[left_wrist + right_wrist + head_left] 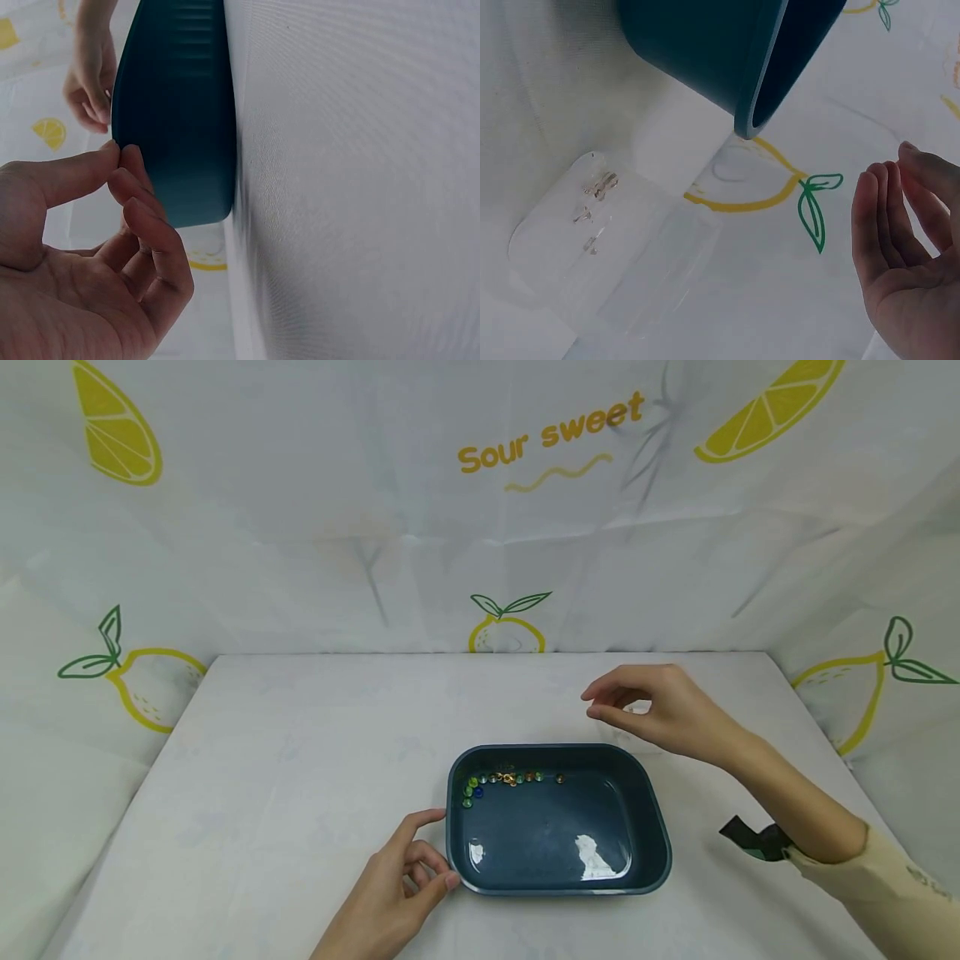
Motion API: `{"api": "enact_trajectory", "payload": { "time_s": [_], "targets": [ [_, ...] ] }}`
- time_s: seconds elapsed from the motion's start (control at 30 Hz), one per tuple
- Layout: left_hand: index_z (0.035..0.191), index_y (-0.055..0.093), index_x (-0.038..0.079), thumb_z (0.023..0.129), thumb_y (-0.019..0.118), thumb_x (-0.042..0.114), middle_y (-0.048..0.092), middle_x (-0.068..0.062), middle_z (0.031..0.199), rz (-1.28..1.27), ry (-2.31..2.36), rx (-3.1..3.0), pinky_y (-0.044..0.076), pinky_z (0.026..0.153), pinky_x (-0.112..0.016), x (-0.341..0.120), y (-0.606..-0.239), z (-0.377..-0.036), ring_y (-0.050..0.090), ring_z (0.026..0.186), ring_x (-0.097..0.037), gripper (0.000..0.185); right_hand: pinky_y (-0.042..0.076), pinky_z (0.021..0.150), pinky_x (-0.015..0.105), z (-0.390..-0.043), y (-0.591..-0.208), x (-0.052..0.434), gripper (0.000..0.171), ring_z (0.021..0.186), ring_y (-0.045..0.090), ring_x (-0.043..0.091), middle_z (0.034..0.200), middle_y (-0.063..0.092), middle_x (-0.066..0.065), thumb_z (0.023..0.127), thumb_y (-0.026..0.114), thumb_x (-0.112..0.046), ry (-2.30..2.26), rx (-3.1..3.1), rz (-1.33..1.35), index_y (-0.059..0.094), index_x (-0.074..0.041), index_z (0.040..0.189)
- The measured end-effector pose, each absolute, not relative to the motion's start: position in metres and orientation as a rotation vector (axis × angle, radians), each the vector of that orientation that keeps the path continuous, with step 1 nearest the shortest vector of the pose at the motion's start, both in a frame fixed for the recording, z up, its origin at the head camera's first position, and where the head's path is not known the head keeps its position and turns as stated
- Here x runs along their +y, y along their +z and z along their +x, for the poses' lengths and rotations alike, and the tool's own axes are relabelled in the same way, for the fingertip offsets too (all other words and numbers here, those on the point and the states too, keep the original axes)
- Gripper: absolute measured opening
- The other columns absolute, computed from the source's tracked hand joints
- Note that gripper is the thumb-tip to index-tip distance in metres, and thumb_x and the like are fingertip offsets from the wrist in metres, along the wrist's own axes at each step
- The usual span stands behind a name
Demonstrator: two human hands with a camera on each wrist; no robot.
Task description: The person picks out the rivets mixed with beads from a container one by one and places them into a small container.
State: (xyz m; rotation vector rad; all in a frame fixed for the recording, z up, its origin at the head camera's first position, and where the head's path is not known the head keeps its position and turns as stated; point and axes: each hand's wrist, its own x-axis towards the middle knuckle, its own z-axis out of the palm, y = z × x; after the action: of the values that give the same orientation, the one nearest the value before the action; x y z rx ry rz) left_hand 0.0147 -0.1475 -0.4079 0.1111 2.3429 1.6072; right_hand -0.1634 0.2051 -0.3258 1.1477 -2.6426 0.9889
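A dark blue tub (558, 818) sits on the white table (262, 793), with small beads (502, 778) lined along its far inner edge. The left hand (390, 897) touches its near left corner with curled fingers. The right hand (660, 710) hovers beyond the far right rim, fingers loosely bent.

Wide open surface (285, 777) on the left, bare cloth all the way to the backdrop (450, 552), which walls off the far edge and both sides. The tub (557, 885) sits front and centre, its rim the one barrier. Left hand (390, 893) touches its near-left corner; right hand (660, 714) hovers beyond the far-right corner. A clear tray (607, 255) lies flat there.
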Motion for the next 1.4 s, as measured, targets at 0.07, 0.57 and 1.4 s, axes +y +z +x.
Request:
{"api": "enact_trajectory", "payload": {
  "time_s": [0.07, 0.57, 1.4],
  "targets": [
    [0.157, 0.046, 0.012, 0.099, 0.082, 0.026, 0.074, 0.003, 0.094, 0.112, 1.602, 2.344, 0.055, 0.065, -0.022, -0.148, -0.408, 0.015, 0.06, 0.068, -0.002, 0.069, 0.059, 0.081, 0.013, -0.163, -0.326, 0.202, 0.026, 0.083, 0.07, 0.0, 0.096, 0.079, -0.012, 0.09, 0.087, -0.005, 1.024, -2.648, 1.164, 0.081, -0.018, 0.111],
    [0.157, 0.047, 0.012, 0.098, 0.082, 0.024, 0.074, 0.003, 0.093, 0.088, 1.59, 2.34, 0.054, 0.064, -0.022, -0.146, -0.408, 0.014, 0.06, 0.067, -0.004, 0.069, 0.063, 0.084, 0.019, -0.162, -0.325, 0.18, 0.024, 0.086, 0.071, 0.002, 0.098, 0.08, -0.011, 0.092, 0.087, -0.009, 1.089, -2.73, 1.223, 0.081, -0.017, 0.114],
    [0.156, 0.048, 0.01, 0.097, 0.084, 0.023, 0.073, 0.003, 0.091, 0.069, 1.574, 2.353, 0.054, 0.064, -0.021, -0.145, -0.409, 0.014, 0.06, 0.069, -0.003, 0.07, 0.065, 0.084, 0.026, -0.16, -0.331, 0.151, 0.019, 0.087, 0.074, 0.007, 0.102, 0.081, -0.002, 0.096, 0.082, -0.008, 1.375, -2.813, 1.366, 0.08, -0.012, 0.114]
  ]
}}
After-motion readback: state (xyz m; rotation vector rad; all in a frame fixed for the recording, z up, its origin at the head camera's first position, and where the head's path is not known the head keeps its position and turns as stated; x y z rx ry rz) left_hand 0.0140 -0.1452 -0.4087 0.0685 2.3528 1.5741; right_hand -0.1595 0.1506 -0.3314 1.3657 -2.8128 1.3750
